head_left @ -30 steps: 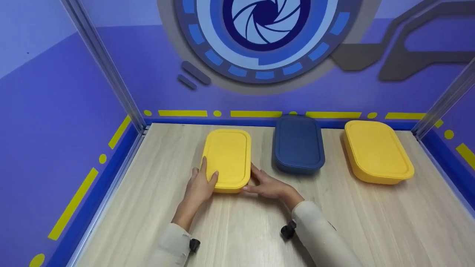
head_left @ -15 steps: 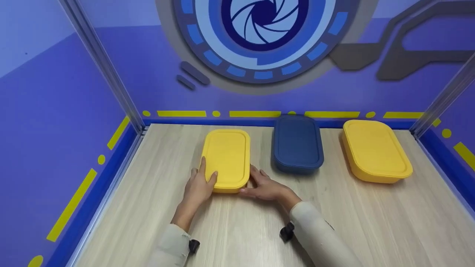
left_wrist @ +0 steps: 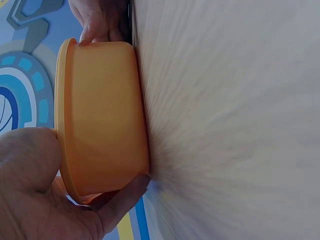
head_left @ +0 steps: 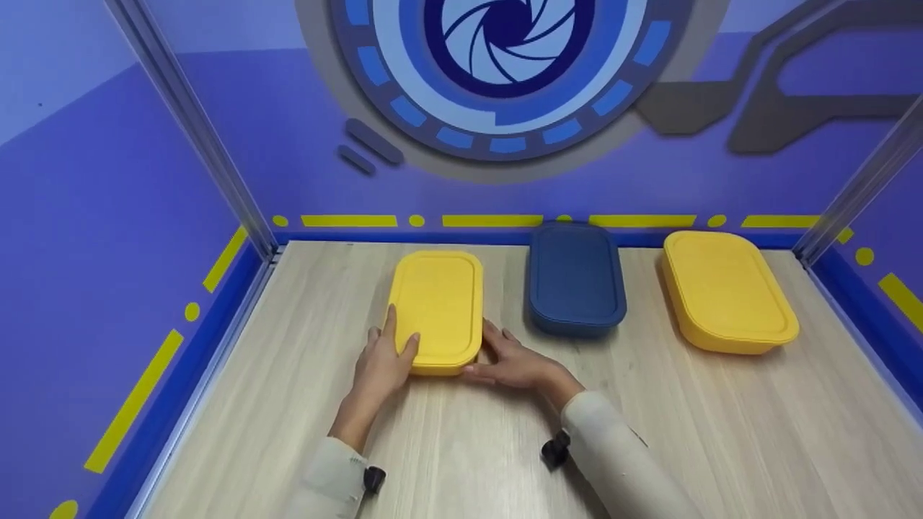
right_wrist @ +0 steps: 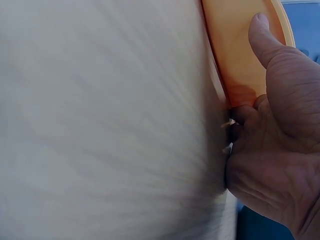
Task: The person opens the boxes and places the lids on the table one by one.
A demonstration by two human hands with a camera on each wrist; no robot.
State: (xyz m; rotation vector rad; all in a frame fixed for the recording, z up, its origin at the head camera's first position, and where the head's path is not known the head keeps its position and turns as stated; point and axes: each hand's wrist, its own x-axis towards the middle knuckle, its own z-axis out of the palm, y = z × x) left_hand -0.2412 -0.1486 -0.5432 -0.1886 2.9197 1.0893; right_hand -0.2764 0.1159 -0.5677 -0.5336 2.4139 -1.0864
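Note:
A yellow lidded lunch box (head_left: 437,306) sits on the wooden table, left of the middle. My left hand (head_left: 381,366) grips its near left corner, thumb on the lid and fingers along the side. Around the near right corner curls my right hand (head_left: 515,362); its thumb presses the front wall, as the right wrist view shows. The left wrist view has the box's front wall (left_wrist: 102,120) between both hands, its base down at the tabletop. Some fingertips of the right hand are hidden behind the box.
A dark blue lidded box (head_left: 577,277) stands to the right, near the back wall. Farther right is a second yellow box (head_left: 730,288), slightly turned. Printed purple panels (head_left: 238,144) and metal posts enclose the table (head_left: 461,461).

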